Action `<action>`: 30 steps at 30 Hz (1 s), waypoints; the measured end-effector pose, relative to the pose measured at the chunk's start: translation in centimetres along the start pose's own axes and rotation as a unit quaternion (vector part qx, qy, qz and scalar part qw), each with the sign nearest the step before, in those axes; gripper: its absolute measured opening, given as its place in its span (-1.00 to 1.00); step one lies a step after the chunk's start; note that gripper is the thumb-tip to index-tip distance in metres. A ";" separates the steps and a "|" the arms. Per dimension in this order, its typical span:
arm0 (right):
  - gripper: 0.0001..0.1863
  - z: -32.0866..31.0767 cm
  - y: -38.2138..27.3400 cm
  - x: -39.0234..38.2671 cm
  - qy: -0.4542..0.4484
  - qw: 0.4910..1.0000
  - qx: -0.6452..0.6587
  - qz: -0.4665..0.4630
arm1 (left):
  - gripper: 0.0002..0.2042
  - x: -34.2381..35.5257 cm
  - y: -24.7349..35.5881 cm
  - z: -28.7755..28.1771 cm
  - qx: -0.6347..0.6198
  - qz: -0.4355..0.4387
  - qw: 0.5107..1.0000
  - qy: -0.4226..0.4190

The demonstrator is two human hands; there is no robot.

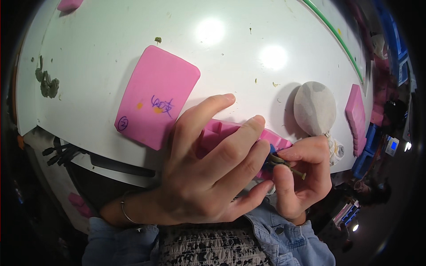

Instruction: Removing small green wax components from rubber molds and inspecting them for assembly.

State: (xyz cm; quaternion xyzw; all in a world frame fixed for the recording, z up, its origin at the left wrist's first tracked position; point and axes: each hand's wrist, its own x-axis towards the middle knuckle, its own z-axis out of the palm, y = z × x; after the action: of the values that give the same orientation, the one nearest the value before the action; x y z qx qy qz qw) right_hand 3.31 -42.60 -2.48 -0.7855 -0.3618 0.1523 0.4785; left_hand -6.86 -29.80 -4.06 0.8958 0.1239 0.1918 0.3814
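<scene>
My left hand (208, 173) reaches across a pink mould block (213, 137) with ridged hollows. Its fingers lie over the block and its thumb is at the near side, so it grips the block, partly hiding it. At the block's right end my right hand (308, 177) pinches a small olive-green, stem-like piece (295, 170) between thumb and forefinger. A bit of blue (271, 151) shows beside the piece, close to the left fingertips; its kind is hard to make out.
A flat pink slab (159, 88) with handwriting lies to the left. Right of the hands sits a tied, pale, rounded pouch (315, 107). Another pink block (355, 119) stands at the table's right edge. Dark green lumps (48, 84) lie at the far left, and a green strip (337, 37) curves along the back right.
</scene>
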 end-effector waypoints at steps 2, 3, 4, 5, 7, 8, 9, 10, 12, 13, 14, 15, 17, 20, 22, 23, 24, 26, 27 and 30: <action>-0.79 0.1 0.1 0.0 -0.003 1.000 0.005 0.013 | -0.64 -0.2 -0.8 0.5 0.010 0.022 1.000 0.013; -0.81 0.1 0.1 -0.1 -0.002 1.000 0.011 0.025 | -0.58 -0.4 -1.1 0.8 0.022 0.048 0.998 0.026; -0.81 0.0 0.2 -0.1 -0.003 1.000 0.008 0.024 | -0.58 -0.4 -1.2 0.9 0.020 0.048 0.998 0.028; -0.81 0.1 0.3 -0.2 0.001 1.000 0.014 0.021 | -0.53 -0.4 -1.3 1.1 0.019 0.056 0.997 0.039; -0.81 0.1 0.5 -0.1 0.003 1.000 0.021 0.020 | -0.48 -0.1 -1.0 0.9 0.017 0.061 0.997 0.048; -0.81 0.1 0.5 -0.1 0.005 0.999 0.028 0.023 | -0.48 0.1 -0.4 0.3 -0.006 0.018 1.000 0.016; -0.80 0.1 0.5 -0.1 0.006 0.999 0.036 0.026 | -0.48 0.3 -0.1 -0.1 -0.029 -0.026 0.999 -0.016; -0.80 0.1 0.5 -0.1 0.004 0.999 0.035 0.027 | -0.48 0.2 -0.1 0.0 -0.030 -0.027 0.999 -0.015; -0.80 -0.2 0.7 -0.2 -0.006 0.999 0.031 0.029 | -0.47 0.1 -0.4 0.5 -0.012 -0.013 1.000 0.013; -0.80 -0.2 0.7 -0.1 -0.007 0.999 0.029 0.032 | -0.47 0.2 -0.4 0.5 -0.015 -0.014 1.000 0.012; -0.80 -0.3 0.8 0.0 -0.016 0.999 0.023 0.025 | -0.46 0.3 -0.4 0.4 -0.011 -0.020 1.000 0.001; -0.80 -0.3 0.8 0.1 -0.026 0.999 0.020 0.016 | -0.46 0.3 -0.3 0.3 -0.005 -0.028 1.000 -0.009; -0.81 -0.4 0.7 0.1 -0.028 0.999 0.021 0.027 | -0.46 0.3 -0.1 0.3 -0.005 -0.034 0.999 -0.007; -0.83 -0.5 0.4 0.1 -0.020 0.998 0.035 0.049 | -0.46 0.4 0.0 0.6 -0.005 -0.038 0.999 0.004; -0.84 -0.4 0.5 0.0 -0.014 0.997 0.051 0.060 | -0.45 0.3 -0.1 0.8 -0.001 -0.040 0.999 0.014; -0.84 -0.4 0.5 0.0 -0.017 0.997 0.052 0.059 | -0.45 0.2 -0.1 0.9 0.003 -0.038 0.999 0.015; -0.85 -0.5 0.5 0.0 -0.019 0.997 0.054 0.057 | -0.45 0.2 -0.1 0.9 0.009 -0.036 0.999 0.017; -0.85 -0.6 0.5 0.1 -0.019 0.997 0.055 0.057 | -0.44 0.2 -0.1 1.0 0.010 -0.034 0.999 0.025; -0.86 -0.5 0.5 0.0 -0.019 0.997 0.057 0.057 | -0.44 0.2 -0.1 1.1 0.011 -0.031 0.999 0.033; -0.87 -0.4 0.0 0.1 -0.011 0.993 0.074 0.090 | -0.42 0.1 -0.1 1.1 0.008 -0.039 0.999 0.032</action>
State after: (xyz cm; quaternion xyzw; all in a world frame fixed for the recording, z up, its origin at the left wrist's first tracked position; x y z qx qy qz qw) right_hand 3.63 -42.74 -2.24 -0.7756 -0.2825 0.2297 0.5155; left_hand -6.25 -30.42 -4.79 0.8866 0.1726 0.2039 0.3777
